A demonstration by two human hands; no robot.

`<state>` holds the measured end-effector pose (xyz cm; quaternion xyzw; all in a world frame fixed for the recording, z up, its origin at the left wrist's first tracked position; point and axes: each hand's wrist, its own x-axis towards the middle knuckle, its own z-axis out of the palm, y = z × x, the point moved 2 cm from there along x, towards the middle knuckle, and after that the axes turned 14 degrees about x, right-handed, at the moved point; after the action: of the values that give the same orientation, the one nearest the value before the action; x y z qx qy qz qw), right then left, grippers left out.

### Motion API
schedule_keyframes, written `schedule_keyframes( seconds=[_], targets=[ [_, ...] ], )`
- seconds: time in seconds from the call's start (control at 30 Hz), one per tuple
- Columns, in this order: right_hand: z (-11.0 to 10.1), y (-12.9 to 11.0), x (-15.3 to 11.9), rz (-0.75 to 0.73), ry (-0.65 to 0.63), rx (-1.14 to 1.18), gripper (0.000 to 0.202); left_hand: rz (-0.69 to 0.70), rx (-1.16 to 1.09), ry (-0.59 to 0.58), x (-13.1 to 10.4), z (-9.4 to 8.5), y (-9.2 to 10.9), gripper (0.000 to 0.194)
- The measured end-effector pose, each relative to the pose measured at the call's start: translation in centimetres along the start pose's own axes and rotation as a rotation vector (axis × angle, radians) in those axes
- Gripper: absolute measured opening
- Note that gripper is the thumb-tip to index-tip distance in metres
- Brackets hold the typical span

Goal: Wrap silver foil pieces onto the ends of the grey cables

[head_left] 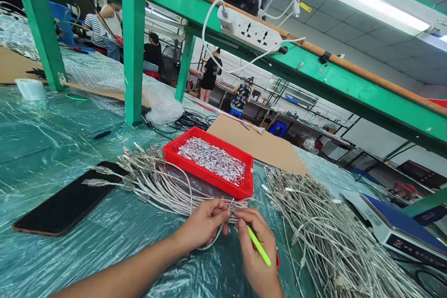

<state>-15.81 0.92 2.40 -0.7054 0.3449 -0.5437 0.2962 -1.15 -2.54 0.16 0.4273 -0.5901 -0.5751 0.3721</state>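
My left hand (204, 221) pinches the end of a thin silver-grey cable (213, 241), which loops down below the fingers. Close beside it, my right hand (256, 240) is closed around a bright yellow-green pen-like tool (259, 246); its tip is hidden by the fingers. Behind both hands lies a bundle of grey cables (164, 191) with USB plugs at its left end. A red tray (244, 191) full of small silvery pieces (213, 158) stands just beyond. Part of a red object (278, 260) shows past my right hand, mostly hidden.
A black phone (66, 202) lies at left, partly under the plugs. At right are a large cable heap (324, 223) and a blue-topped scale (401, 223). Cardboard (258, 144) lies behind the tray. A green shelf frame (134, 46) with a power strip (249, 30) rises ahead; people work beyond.
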Motion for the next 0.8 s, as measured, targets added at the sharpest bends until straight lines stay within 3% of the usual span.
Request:
schedule_keyframes(
  seconds=[0.23,0.8],
  targets=[
    [-0.01,-0.09,-0.05,0.020,0.011,0.023,0.017,0.077,-0.015,-0.001,-0.09,-0.20,0.34,0.044],
    [-0.04,0.05,0.04,0.003,0.000,0.025,0.017,0.104,-0.020,-0.033,0.11,-0.17,-0.04,0.041]
  ],
)
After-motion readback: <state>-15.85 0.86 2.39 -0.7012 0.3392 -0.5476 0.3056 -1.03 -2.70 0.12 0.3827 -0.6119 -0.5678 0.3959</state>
